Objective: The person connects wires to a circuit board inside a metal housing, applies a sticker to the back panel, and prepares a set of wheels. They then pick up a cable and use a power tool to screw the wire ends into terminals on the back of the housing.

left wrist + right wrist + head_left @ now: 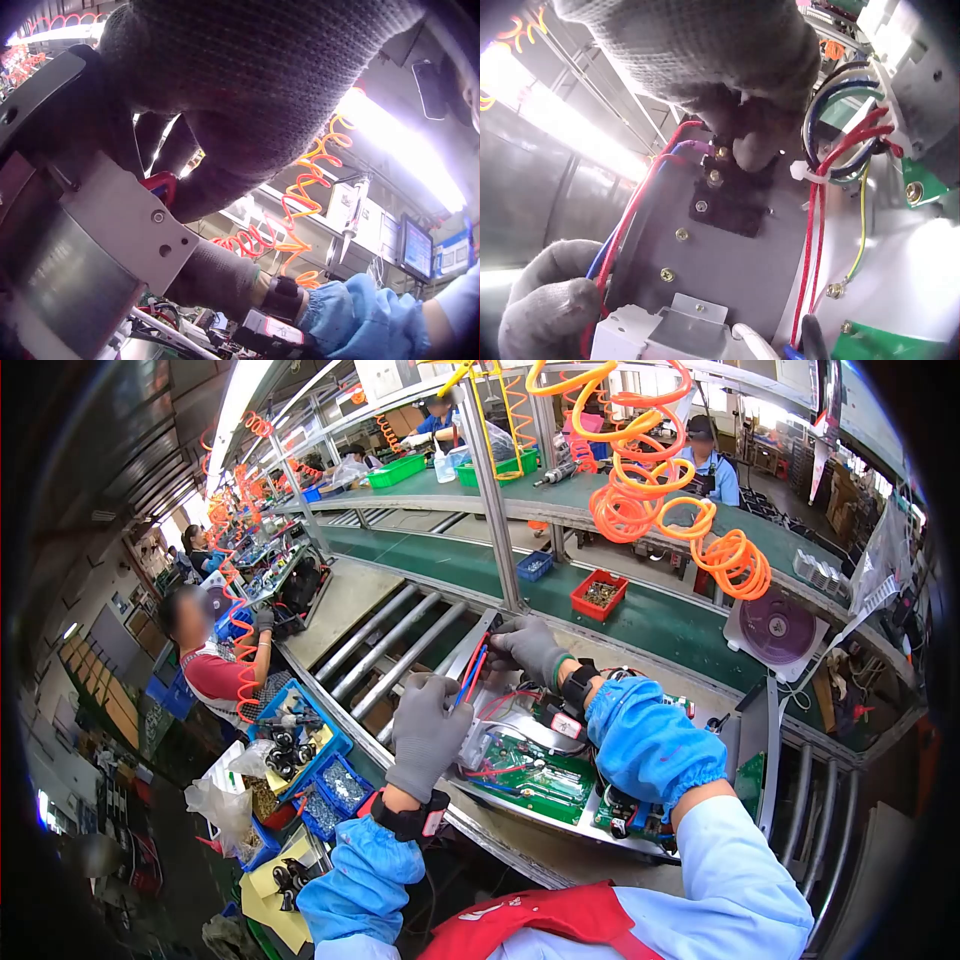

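Observation:
The left hand [430, 728], in a grey knit glove, pinches red and blue wires [470, 678]; in the right wrist view that left hand [555, 304] holds them at lower left. The gloved right hand [530, 650] is at the upper end of the wires. Its fingertips touch a black terminal block [731, 199] on a grey metal panel [652, 247], where the wire ends meet brass screws. Below the hands lies an open chassis with a green circuit board [530, 775]. The left wrist view shows mostly the left glove [247, 82] close up, its fingertips hidden.
Metal rollers [385, 645] run beside the chassis. Blue bins [340, 790] of small parts stand at the left, a red bin [600, 594] beyond the hands. Orange coiled hoses [640, 500] hang overhead. Another person [215, 670] works at the left.

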A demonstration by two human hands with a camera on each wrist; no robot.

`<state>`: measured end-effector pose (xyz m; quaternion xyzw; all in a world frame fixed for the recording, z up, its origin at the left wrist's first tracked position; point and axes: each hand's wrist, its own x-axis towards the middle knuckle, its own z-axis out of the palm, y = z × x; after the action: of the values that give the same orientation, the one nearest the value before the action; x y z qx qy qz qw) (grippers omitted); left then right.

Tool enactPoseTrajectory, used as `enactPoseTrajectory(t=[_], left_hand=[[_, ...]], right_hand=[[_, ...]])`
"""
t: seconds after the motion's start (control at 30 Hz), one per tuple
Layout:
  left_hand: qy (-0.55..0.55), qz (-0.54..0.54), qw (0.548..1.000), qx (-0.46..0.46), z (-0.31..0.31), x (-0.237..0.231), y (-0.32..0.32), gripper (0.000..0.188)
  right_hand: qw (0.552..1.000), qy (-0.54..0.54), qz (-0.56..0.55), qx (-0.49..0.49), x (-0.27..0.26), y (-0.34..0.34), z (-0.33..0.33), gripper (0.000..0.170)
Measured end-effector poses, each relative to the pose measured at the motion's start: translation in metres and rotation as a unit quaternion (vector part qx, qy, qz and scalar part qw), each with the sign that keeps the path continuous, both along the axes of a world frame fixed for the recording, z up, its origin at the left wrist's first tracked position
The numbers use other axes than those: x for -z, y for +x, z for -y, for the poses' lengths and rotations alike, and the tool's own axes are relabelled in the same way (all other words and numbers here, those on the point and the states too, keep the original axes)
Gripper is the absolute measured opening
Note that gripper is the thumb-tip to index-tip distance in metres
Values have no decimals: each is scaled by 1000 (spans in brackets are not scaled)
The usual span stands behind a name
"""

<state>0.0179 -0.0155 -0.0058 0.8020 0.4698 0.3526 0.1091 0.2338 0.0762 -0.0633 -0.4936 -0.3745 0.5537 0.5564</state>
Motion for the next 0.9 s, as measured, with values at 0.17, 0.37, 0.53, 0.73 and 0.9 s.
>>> enactPoseTrajectory(t=[0.17,0.37,0.53,0.73,0.9], left_hand=[[13,-5,1000,-1,-2,1,2,29],[35,-29,999,-25,-6,8,4,27],[19,-19,999,-24,-8,6,4,28],[1,-81,994,-69,-3,0,11,29],[-52,56,996,35,-4,-5,-18,32]], right_hand=[[994,-66,-80,-29,2,1,-5,22],[996,-12,-79,-37,2,-4,10,17],[987,11,-157,-47,20,-1,-5,30],[998,20,-54,-13,0,-15,4,32],[997,6,-72,-16,-1,-11,10,33]])
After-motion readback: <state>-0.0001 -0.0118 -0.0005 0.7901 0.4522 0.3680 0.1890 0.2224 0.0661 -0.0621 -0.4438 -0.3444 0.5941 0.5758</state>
